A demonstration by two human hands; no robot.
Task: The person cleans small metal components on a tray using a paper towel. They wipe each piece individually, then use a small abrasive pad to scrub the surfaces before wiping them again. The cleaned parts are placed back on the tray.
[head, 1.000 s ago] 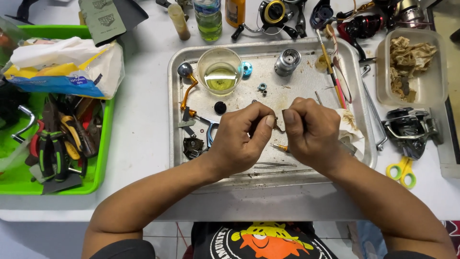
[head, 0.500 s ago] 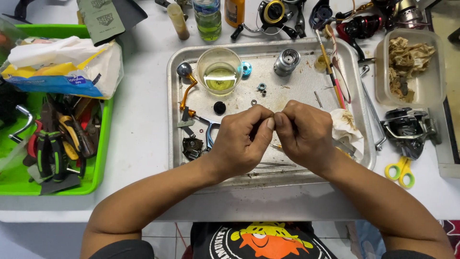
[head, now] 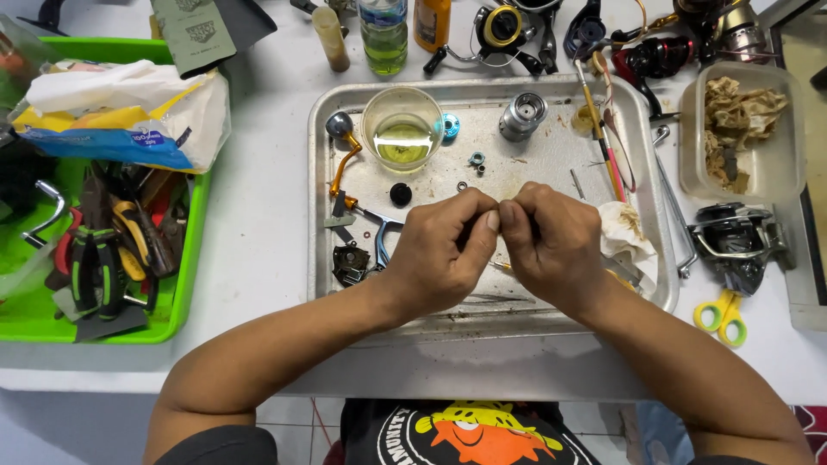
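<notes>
My left hand (head: 444,250) and my right hand (head: 551,245) meet over the middle of a metal tray (head: 637,284), thumbs and fingertips pinched together around something small that the fingers hide. On the tray lie a clear cup of yellowish liquid (head: 402,129), a silver spool (head: 522,116), a blue ring (head: 450,127), a reel handle with orange arm (head: 343,155), small washers (head: 475,160) and dark reel parts (head: 351,263). A stained white rag (head: 627,237) lies just right of my right hand.
A green bin (head: 185,284) of pliers and tools stands at left, with a tissue pack (head: 121,116) on it. Bottles and fishing reels line the back. At right are a clear tub of rags (head: 741,129), a dark reel (head: 732,245) and yellow-green scissors (head: 722,314).
Both hands have closed tighter together, and the small part visible between the fingertips a second ago is now covered. They stay over the tray's middle.
</notes>
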